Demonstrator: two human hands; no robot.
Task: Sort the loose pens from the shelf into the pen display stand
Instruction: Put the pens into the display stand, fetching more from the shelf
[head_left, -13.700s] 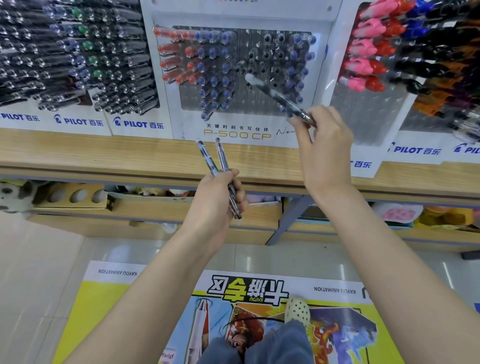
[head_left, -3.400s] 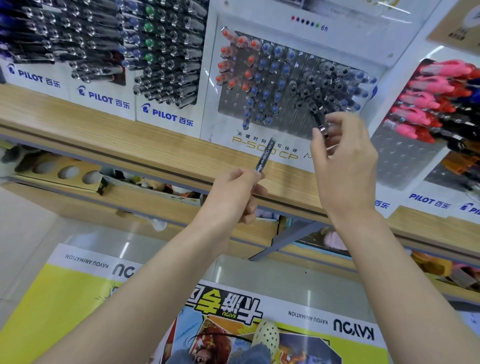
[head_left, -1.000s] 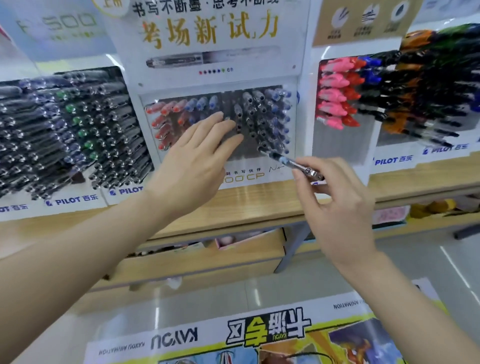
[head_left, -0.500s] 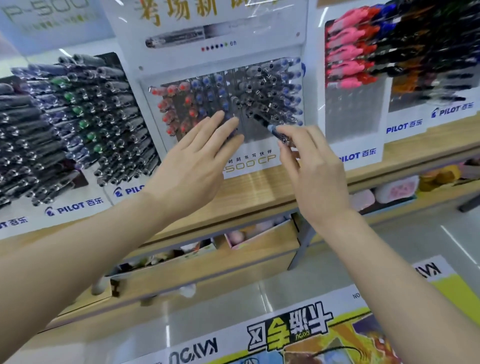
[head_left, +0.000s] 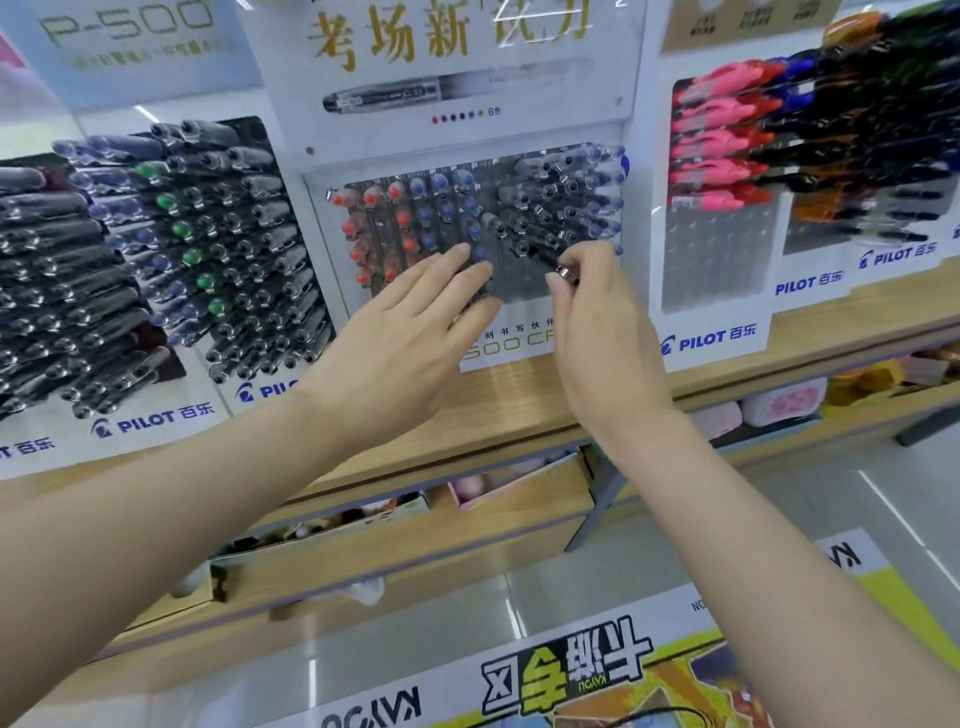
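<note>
Head view: the left hand lies flat on the lower part of the pen display stand, fingers straight and close together, holding nothing. Its fingertips reach up among the blue-capped pens, and the red-capped pens stand just past its little-finger side. Half a second ago it lay there in the same way. A few seconds back it gripped a pen of its own, which is gone from it now.

The right hand is just beside the left thumb, not touching it. Thumb and fingertips pinch the rear end of a dark pen. The pen slants from the fingertips up towards the left hand's side, its front end in among the dark-capped pens that fill the stand above the knuckles. Whether it sits fully in a slot cannot be told. Compared with half a second ago, this hand is closer in to the stand's grid and less of the pen shows past the fingers. A second ago the pen was held clear of the stand, out over the shelf that runs below both wrists.

Beyond the left hand's outer side stands a rack of dark and green-capped pens; beyond the right hand's outer side, a rack of pink pens. A poster lies on the floor under the forearms
</note>
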